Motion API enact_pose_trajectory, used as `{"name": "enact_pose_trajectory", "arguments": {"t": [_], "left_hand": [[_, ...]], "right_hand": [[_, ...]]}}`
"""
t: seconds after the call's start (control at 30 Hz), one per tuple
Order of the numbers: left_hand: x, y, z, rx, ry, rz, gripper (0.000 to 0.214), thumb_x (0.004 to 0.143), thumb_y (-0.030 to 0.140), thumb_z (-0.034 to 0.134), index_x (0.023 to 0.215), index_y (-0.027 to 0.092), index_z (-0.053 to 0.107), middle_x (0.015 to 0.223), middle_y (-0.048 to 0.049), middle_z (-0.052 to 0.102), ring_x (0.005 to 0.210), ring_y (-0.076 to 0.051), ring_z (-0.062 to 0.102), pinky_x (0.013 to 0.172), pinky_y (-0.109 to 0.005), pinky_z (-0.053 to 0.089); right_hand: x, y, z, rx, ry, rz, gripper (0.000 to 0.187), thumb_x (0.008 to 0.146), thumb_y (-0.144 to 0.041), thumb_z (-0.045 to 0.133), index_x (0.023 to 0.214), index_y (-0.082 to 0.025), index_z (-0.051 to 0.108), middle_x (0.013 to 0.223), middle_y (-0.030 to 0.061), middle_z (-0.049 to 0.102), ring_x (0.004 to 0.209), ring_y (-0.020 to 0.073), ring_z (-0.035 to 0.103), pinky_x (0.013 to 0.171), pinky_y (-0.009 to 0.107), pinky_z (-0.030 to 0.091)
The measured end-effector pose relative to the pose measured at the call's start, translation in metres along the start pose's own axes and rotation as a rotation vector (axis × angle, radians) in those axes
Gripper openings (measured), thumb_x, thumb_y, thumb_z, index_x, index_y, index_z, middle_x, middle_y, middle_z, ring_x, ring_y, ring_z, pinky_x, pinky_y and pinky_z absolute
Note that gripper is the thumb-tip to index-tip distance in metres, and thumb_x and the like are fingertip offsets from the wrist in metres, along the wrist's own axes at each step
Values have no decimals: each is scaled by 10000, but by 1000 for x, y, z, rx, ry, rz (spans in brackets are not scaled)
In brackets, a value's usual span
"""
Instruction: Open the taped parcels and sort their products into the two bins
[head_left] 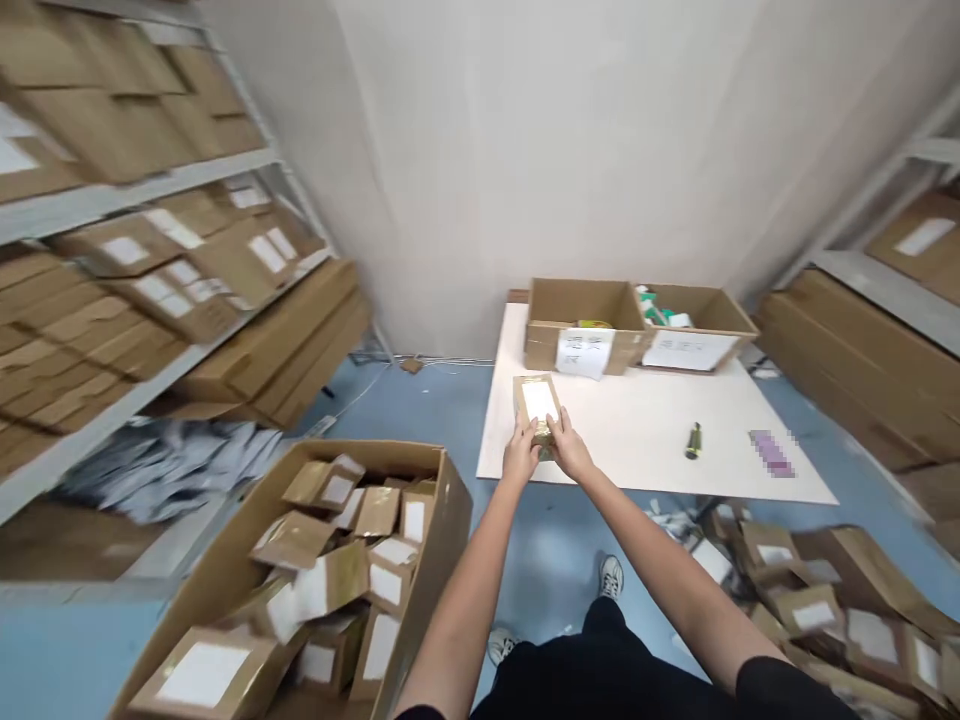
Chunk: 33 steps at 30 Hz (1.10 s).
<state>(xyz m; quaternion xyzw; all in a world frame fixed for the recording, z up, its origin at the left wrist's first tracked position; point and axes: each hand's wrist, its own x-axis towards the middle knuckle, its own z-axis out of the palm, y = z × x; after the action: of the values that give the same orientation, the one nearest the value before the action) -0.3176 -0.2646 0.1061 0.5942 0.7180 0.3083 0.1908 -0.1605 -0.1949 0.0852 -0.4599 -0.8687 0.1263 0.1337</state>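
A small brown cardboard parcel (538,404) with a white label on top rests on the near left part of a white board (645,430) laid flat on the floor. My left hand (519,455) grips its near end from the left. From the right, my right hand (568,447) holds the same end, fingers curled on it. Both arms stretch forward over my knees.
A large open carton (225,580) with several labelled parcels stands at lower left. Two open boxes (637,325) sit at the board's far edge; a dark marker (694,441) lies on it. More parcels (817,600) are heaped at lower right. Shelves (135,280) of boxes line both sides.
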Motion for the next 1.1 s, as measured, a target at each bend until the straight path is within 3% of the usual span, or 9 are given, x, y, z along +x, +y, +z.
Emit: {"name": "enact_pose_trajectory", "arguments": {"t": [0.2, 0.3, 0.4, 0.47, 0.57, 0.67, 0.83, 0.97, 1.1], "left_hand": [[61, 103, 154, -121, -153, 164, 758, 912, 74, 634, 1612, 327, 488, 1797, -56, 195, 1453, -297, 562, 1198, -423, 505], [77, 119, 218, -148, -246, 121, 708, 924, 104, 598, 1610, 241, 485, 1771, -111, 271, 1543, -282, 449, 1252, -419, 436], [86, 120, 254, -99, -468, 63, 680, 888, 140, 624, 1560, 183, 534, 1678, -145, 444, 1546, -270, 441, 1273, -405, 396], [96, 119, 259, -9, -565, 56, 616, 886, 166, 622, 1501, 194, 589, 1594, -136, 542, 1494, -264, 506, 1245, -398, 424], [126, 119, 247, 227, -533, 41, 519, 941, 213, 577, 1458, 205, 613, 1524, -142, 603, 1451, -279, 540, 1206, -423, 451], [174, 118, 233, 448, -627, 84, 882, 830, 273, 756, 1633, 220, 395, 1741, -147, 332, 1584, -328, 360, 1233, -426, 412], [232, 113, 239, 630, -945, 203, 1438, 606, 485, 914, 1722, 195, 53, 1794, -216, 12, 1651, -415, 96, 1258, -497, 353], [235, 109, 245, 749, -930, 236, 1403, 625, 467, 923, 1719, 220, 81, 1794, -194, 1, 1663, -370, -5, 1298, -517, 246], [228, 113, 247, 783, -925, 188, 1403, 628, 420, 944, 1723, 239, 85, 1801, -161, 12, 1668, -342, 24, 1295, -466, 268]], "right_hand": [[-42, 176, -27, -8, 124, 218, 871, 890, -113, 609, 1690, -252, 292, 1789, 194, 117, 1380, 365, 593, 1066, 480, 546], [-52, 237, -12, 50, 5, 313, 866, 874, -94, 612, 1680, -239, 332, 1784, 197, 142, 1343, 352, 625, 1063, 469, 547], [-64, 282, 4, 141, -250, 332, 910, 807, -40, 606, 1667, -246, 390, 1776, 155, 217, 1289, 312, 659, 1073, 429, 537], [-69, 304, 5, 185, -339, 277, 941, 765, -14, 598, 1659, -242, 417, 1770, 127, 253, 1390, 311, 581, 1137, 425, 488], [-65, 331, -7, 208, -290, 241, 936, 770, -26, 591, 1667, -222, 407, 1775, 115, 244, 1577, 334, 340, 1221, 468, 397], [-54, 362, -24, 225, -189, 294, 885, 822, -71, 584, 1675, -208, 391, 1779, 106, 233, 1629, 344, 213, 1242, 489, 359], [-67, 431, -32, 346, -208, 589, 641, 948, -205, 570, 1584, -146, 526, 1594, 159, 551, 1479, 294, 501, 1231, 411, 383], [-90, 476, -23, 422, -241, 862, 519, 1011, -318, 575, 1511, -180, 589, 1405, 133, 705, 1307, 263, 658, 1105, 346, 492], [-78, 500, -11, 400, -154, 1104, 548, 1036, -421, 572, 1488, -110, 560, 1391, 208, 689, 1294, 289, 671, 1048, 356, 528]]}}
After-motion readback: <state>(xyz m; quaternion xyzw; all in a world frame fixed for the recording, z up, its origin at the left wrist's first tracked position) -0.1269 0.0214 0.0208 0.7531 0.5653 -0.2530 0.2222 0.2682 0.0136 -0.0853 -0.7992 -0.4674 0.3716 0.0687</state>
